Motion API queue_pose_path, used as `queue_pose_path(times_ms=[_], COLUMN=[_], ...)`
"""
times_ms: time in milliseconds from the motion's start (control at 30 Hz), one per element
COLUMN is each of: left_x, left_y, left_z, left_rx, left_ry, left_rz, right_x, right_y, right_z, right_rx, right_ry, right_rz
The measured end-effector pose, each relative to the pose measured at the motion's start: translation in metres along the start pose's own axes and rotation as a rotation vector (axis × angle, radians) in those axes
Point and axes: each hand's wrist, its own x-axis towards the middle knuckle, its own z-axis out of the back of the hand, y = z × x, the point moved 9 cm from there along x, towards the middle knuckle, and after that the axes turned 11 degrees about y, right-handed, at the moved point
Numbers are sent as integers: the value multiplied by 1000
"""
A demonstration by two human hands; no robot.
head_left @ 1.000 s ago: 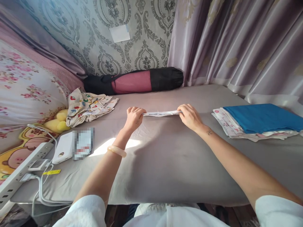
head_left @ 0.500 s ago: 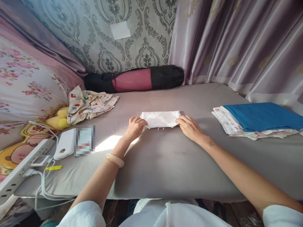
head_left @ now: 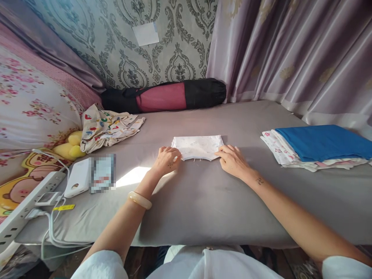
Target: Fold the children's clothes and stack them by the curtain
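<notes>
At the middle of the grey bed [head_left: 209, 205], we note a white cloth [head_left: 197, 147], near corners pinched between the fingers of our left hand [head_left: 168, 159] and right hand [head_left: 231, 160]; uneven tugging could skew it.

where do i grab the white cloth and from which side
Probably by its two near corners, coming from the near side, one hand per corner: the white cloth looks spread flat and wider than deep, with the left hand and right hand at those corners. I'd avoid the near edge's middle, which curves inward.
</notes>
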Motion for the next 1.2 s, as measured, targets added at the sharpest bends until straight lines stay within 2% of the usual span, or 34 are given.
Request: queue_pose_path(times_ms=[133,267,467,633,767,1033,1200], left_x=[21,48,74,79,80,80,76], left_y=[-8,-22,-38,-35,-31,-32,-32], left_z=[6,4,-18,-39,-48,-46,-35], left_rx=[-8,-24,-6,0,-10,-20,-29], left_ry=[-13,-32,44,102,127,105,35], left_rz=[113,161,161,164,178,175,176], right_x=[21,49,79,84,84,84,84], right_y=[7,23,33,29,27,26,22], right_z=[6,3,-25,-50,-57,-57,-53], right_rx=[-1,59,135,154,147,184,221], right_ry=[4,-3,110,179,183,170,185], right_rz=[-100,-98,-122,-125,-115,-112,-132])
